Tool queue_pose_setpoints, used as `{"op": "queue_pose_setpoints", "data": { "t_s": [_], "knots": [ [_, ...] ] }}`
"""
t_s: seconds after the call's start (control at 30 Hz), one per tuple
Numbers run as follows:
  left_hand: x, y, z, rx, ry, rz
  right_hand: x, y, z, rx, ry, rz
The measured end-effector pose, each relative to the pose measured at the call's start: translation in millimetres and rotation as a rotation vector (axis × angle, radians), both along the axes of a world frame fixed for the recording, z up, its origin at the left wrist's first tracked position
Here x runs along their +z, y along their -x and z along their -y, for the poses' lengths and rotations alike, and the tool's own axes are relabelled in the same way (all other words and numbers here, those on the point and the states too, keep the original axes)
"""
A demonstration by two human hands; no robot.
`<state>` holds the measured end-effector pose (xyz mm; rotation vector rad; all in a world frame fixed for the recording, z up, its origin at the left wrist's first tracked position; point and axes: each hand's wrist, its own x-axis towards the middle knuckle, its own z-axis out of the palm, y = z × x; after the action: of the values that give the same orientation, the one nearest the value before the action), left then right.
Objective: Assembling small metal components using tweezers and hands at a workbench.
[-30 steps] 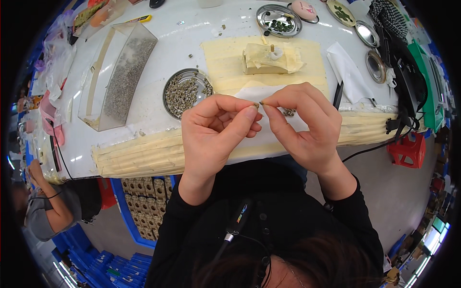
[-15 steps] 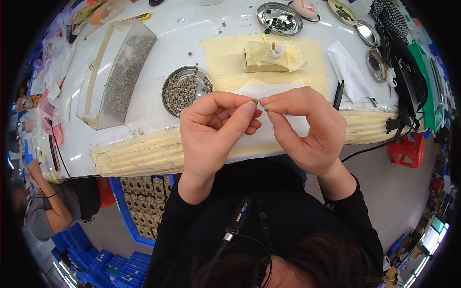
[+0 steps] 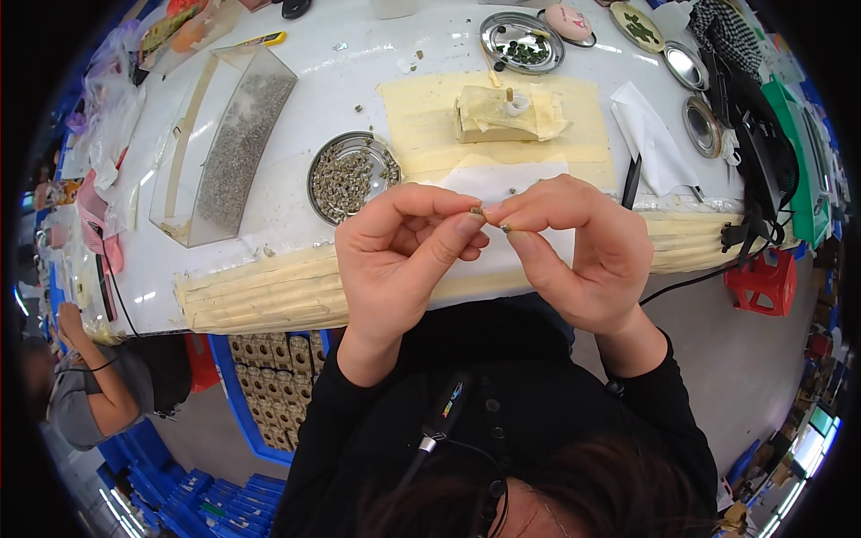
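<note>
My left hand and my right hand are raised together above the front edge of the white table. Thumb and forefinger of the left hand pinch a tiny brownish part. The right hand's fingertips pinch a second tiny part right beside it, the two almost touching. Just behind the left hand stands a round metal dish full of several small grey-brown parts. A white sheet lies under the hands.
A clear rectangular tray of small grey parts lies at the left. A yellowish mat carries a taped block. Round metal dishes and lids sit at the back, black cables at the right. Another person crouches at lower left.
Both hands have lifted slightly off the table and toward me, fingertips staying together; the right hand's fingers have drawn closer to the left hand's pinch.
</note>
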<state>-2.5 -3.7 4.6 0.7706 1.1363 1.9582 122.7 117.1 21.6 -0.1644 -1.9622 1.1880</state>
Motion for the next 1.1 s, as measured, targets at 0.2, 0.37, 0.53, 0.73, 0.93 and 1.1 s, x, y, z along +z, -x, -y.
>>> {"op": "queue_pose_setpoints", "data": {
  "t_s": [0.2, 0.37, 0.53, 0.73, 0.93, 1.1],
  "knots": [
    [-2.8, 2.0, 0.5, -0.048, -0.06, 0.029, 4.3, -1.6, -1.6, 0.046, -0.004, 0.002],
    [-4.1, 1.8, 0.5, -0.053, -0.099, -0.008, 4.3, -3.3, -2.0, 0.067, 0.011, 0.006],
    [-4.0, 0.8, 0.8, -0.049, -0.132, -0.017, 6.4, -4.1, -0.5, 0.068, 0.022, 0.006],
    [-7.6, 4.3, -0.8, -0.134, -0.19, 0.09, 6.2, -3.2, 0.8, 0.083, 0.02, -0.039],
    [-7.0, 4.7, -0.5, -0.137, -0.181, 0.111, 7.6, -0.8, -1.6, 0.108, -0.033, -0.061],
    [-8.6, 5.7, -0.9, -0.148, -0.182, 0.108, 8.2, -0.7, -4.0, 0.126, -0.029, -0.046]
  ]
}}
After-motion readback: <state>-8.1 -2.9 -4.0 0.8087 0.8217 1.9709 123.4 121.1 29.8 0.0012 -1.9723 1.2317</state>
